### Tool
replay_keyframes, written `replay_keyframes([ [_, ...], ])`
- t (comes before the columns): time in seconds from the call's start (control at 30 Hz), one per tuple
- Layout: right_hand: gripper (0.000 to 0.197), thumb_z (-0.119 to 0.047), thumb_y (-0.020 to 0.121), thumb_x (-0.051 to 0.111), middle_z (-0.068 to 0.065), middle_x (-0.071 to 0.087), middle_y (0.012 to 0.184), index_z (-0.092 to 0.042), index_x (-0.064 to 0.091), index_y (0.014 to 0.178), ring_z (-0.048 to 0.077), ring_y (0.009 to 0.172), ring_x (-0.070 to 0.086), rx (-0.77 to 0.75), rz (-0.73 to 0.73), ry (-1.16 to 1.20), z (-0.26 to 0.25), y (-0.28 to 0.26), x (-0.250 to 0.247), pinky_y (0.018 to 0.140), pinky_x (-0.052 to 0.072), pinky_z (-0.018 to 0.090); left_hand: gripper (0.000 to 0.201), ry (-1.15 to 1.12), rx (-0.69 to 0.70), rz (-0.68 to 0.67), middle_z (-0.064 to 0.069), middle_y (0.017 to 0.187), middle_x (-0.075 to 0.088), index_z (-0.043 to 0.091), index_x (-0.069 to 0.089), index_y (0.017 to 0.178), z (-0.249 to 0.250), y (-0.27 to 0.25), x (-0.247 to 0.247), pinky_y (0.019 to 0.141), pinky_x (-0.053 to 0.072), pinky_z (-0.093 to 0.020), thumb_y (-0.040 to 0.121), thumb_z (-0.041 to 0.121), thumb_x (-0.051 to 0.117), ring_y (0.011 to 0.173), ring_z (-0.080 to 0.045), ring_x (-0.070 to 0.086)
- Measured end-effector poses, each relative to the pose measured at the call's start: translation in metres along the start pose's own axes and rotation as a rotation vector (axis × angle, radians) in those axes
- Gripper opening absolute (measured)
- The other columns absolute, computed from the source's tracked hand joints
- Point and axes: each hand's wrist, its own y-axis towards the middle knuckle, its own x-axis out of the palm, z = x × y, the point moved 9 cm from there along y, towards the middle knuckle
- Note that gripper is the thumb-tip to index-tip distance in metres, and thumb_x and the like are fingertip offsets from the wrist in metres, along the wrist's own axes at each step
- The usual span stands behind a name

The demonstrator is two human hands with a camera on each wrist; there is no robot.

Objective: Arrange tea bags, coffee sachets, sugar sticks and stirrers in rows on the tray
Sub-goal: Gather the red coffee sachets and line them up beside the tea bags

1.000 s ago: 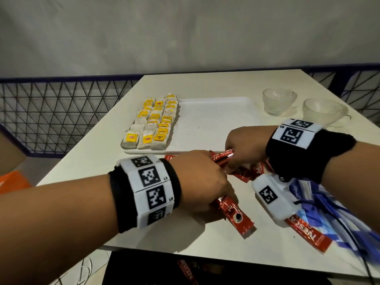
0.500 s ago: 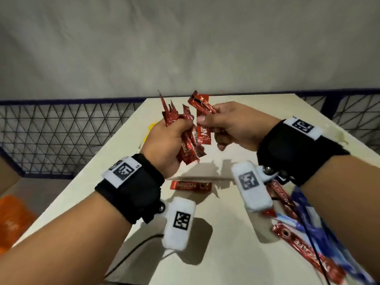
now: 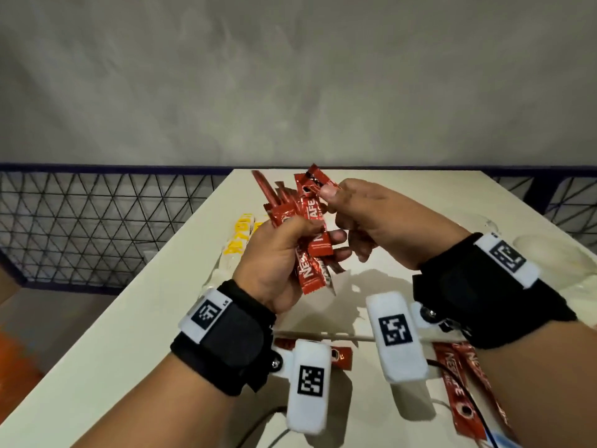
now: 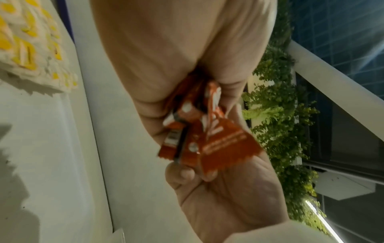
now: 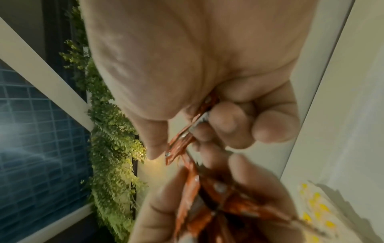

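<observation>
**Both hands on the coffee sachets above the bench**

The white bench (image 3: 135,334) runs back to a grey wall. On it, the tray (image 4: 41,148) is mostly hidden behind the hands; its yellow-tagged tea bags (image 3: 240,236) show only partly. Above the tray, the left hand (image 3: 277,263) grips a fanned bundle of red coffee sachets (image 3: 310,253). The right hand (image 3: 371,218) pinches one sachet (image 3: 315,181) at the bundle's top. Loose sachets (image 3: 458,383) on the bench nearer the person are half covered by the wrists.

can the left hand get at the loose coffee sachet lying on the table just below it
Probably not yet: the left hand already grips a bunch of coffee sachets, so its fingers are full, though the loose sachet lies unobstructed beneath.
</observation>
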Motion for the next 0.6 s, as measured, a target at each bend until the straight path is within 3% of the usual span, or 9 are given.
replay_keyframes([
  [0.07,0.026,-0.032,0.099,0.039,0.006,0.044,0.074,-0.012,0.051,0.089,0.018,0.047,0.039,0.021,0.061,0.002,0.008,0.002,-0.008,0.055,0.041,0.035,0.018,-0.073,0.017,0.037,-0.011,0.066,0.064,0.002,0.061,0.088,-0.003,0.004,-0.007,0.089,0.049,-0.054,0.090,-0.002,0.044,0.059,-0.025,0.066],
  [0.1,0.024,-0.026,0.100,0.036,0.005,0.046,0.074,-0.012,0.051,0.088,0.019,0.048,0.042,0.010,0.081,-0.011,0.011,0.003,-0.010,0.056,0.042,0.037,0.023,-0.093,0.027,0.042,-0.012,0.069,0.065,0.002,0.066,0.083,-0.004,0.005,-0.009,0.089,0.047,-0.054,0.090,-0.002,0.044,0.058,-0.024,0.065],
  [0.17,0.023,-0.019,0.100,0.035,0.002,0.053,0.074,-0.014,0.052,0.086,0.020,0.049,0.049,-0.028,0.105,-0.047,0.014,0.004,-0.012,0.058,0.044,0.039,0.038,-0.099,0.046,0.034,-0.013,0.075,0.067,0.006,0.075,0.069,-0.005,0.008,-0.011,0.078,0.051,-0.046,0.090,-0.002,0.044,0.058,-0.022,0.064],
  [0.27,0.020,-0.020,0.102,0.038,-0.001,0.064,0.075,-0.015,0.055,0.094,0.019,0.051,0.056,-0.056,0.131,-0.112,0.015,0.006,-0.013,0.056,0.047,0.036,0.041,-0.076,0.087,0.049,-0.011,0.070,0.068,0.009,0.075,0.064,-0.003,0.012,-0.012,0.069,0.055,-0.039,0.090,-0.005,0.047,0.057,-0.020,0.063],
  [0.37,0.022,-0.025,0.102,0.037,-0.002,0.060,0.074,-0.020,0.058,0.102,0.015,0.050,0.052,-0.079,0.187,-0.181,0.012,0.008,-0.018,0.053,0.044,0.031,0.025,-0.052,0.121,0.105,-0.010,0.071,0.063,0.005,0.069,0.076,-0.001,0.016,-0.020,0.071,0.054,-0.041,0.090,-0.005,0.051,0.060,-0.022,0.062],
  [0.5,0.036,-0.036,0.102,0.032,-0.006,0.047,0.068,-0.021,0.064,0.111,0.016,0.061,0.050,-0.127,0.215,-0.268,0.010,0.006,-0.014,0.068,0.050,0.047,0.015,-0.066,0.177,0.139,-0.010,0.076,0.062,0.005,0.064,0.095,-0.002,0.013,-0.030,0.071,0.053,-0.041,0.089,-0.005,0.053,0.064,-0.024,0.062],
  [0.6,0.030,-0.029,0.102,0.037,-0.014,0.049,0.069,-0.022,0.064,0.112,0.006,0.067,0.050,-0.156,0.220,-0.335,0.009,0.007,-0.006,0.072,0.047,0.037,0.006,-0.071,0.208,0.196,-0.011,0.073,0.062,0.003,0.064,0.088,-0.005,0.010,-0.038,0.070,0.053,-0.040,0.087,0.000,0.059,0.065,-0.025,0.062],
])
